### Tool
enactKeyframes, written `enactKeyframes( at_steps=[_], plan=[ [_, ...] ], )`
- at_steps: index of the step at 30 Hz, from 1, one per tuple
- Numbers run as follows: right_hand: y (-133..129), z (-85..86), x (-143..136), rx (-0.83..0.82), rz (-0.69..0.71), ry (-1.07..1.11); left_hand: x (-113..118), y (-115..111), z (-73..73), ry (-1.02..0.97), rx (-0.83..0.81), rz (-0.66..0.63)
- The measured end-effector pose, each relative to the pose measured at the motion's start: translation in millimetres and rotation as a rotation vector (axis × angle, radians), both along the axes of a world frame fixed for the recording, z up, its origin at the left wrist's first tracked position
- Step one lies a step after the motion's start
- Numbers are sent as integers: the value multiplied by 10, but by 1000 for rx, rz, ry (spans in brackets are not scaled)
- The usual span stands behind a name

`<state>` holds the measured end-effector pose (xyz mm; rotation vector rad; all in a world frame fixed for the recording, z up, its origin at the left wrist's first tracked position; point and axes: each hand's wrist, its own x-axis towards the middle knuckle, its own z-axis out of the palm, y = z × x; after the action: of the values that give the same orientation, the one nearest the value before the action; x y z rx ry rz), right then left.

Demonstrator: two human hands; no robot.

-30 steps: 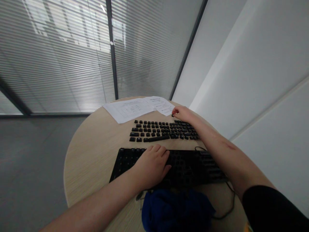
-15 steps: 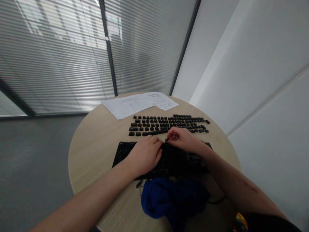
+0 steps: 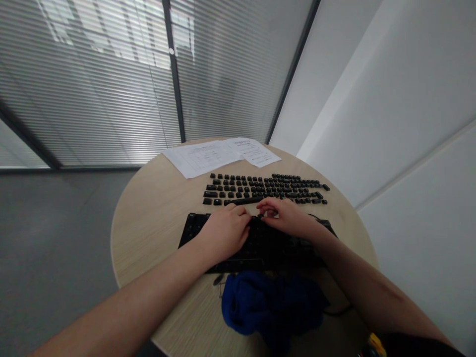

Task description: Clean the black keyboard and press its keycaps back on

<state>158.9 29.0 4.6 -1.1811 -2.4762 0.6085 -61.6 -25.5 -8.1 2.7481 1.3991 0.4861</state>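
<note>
A black keyboard base (image 3: 238, 265) lies on the round wooden table, most of its key area bare. My left hand (image 3: 227, 232) rests over its left-middle part, fingers curled together at the back edge; what they hold, if anything, is hidden. My right hand (image 3: 279, 214) is just to the right, thumb and forefinger bent close together at the back edge around something small and dark that I cannot make out. Beyond both hands, loose black keycaps (image 3: 238, 189) lie in rows, with a long space bar (image 3: 246, 201) in the nearest row.
Printed sheets (image 3: 208, 157) lie at the back of the table (image 3: 148, 213). A crumpled blue cloth (image 3: 267, 307) sits in front of the keyboard, beside a small metal tool (image 3: 219, 280). A black cable (image 3: 338, 312) runs right of the cloth. Something yellow (image 3: 377, 343) shows at the bottom right.
The whole view has shifted slightly, so the table appears a little further right and up. My right fingers have loosened a little at the keyboard's back edge. My left hand has barely moved.
</note>
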Motion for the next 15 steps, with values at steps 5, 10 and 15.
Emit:
enactKeyframes(
  at_steps=[5, 10, 15],
  plan=[
    [-23, 4, -3, 6, 11, -16, -14, 1, -10, -10, -2, -3],
    [-11, -28, 42, 6, 10, 9, -24, -8, -3, -23, 1, -6],
    [-5, -37, 65, 9, 17, 22, -32, -2, -11, -22, 4, -7]
  ],
)
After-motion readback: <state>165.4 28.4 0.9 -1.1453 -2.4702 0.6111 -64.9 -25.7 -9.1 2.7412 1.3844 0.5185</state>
